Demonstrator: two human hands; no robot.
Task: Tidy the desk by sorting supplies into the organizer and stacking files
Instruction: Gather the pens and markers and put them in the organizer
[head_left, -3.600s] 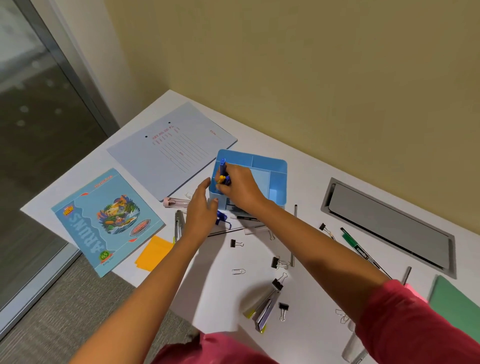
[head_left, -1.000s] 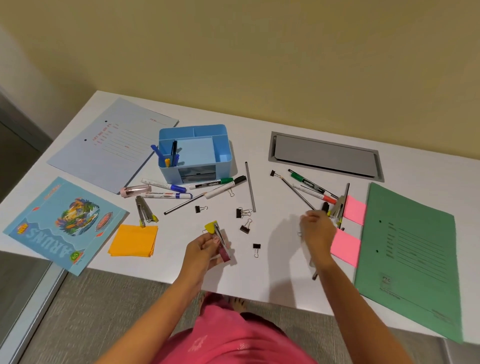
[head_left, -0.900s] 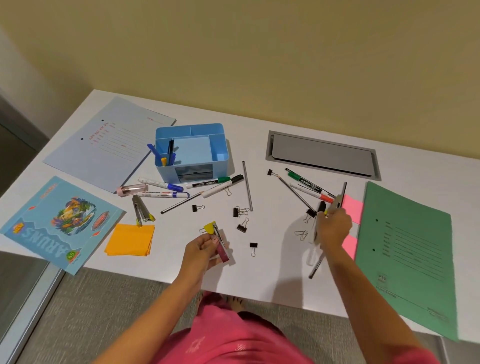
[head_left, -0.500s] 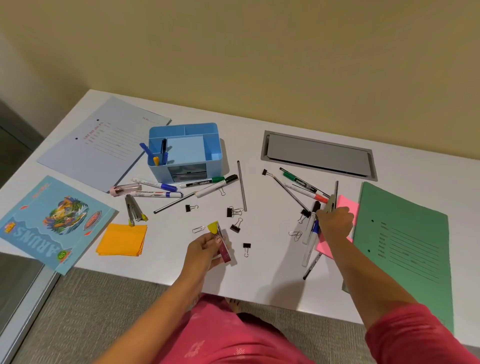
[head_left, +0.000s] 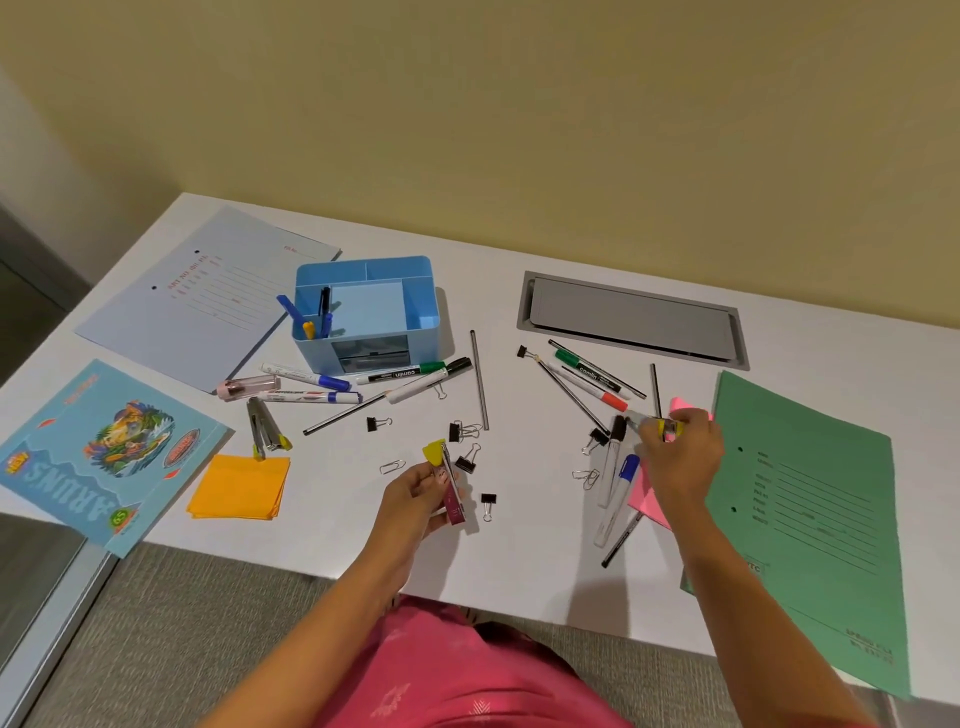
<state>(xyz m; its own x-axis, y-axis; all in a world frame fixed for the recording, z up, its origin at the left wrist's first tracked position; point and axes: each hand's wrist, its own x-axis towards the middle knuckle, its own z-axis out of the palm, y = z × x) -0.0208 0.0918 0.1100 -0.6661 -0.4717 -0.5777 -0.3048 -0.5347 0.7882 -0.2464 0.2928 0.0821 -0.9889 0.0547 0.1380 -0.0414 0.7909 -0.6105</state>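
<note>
Our left grip (head_left: 415, 493) clasps a yellow-tipped tool (head_left: 453, 496); our right grip (head_left: 685, 457) pinches a second tool (head_left: 667, 429) — nudged markers (head_left: 613, 467) may roll off.

"camlin" on right-side green marker (head_left: 587, 370), "ARUNS" on blue booklet (head_left: 104, 452)

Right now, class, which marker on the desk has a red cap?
The white marker lying beside the green-capped marker, between the blue organizer and the green file; the other caps are blue, green or black.

left hand (head_left: 422, 492): fingers curled, gripping | right hand (head_left: 681, 453): arm outstretched, fingers pinching
</note>
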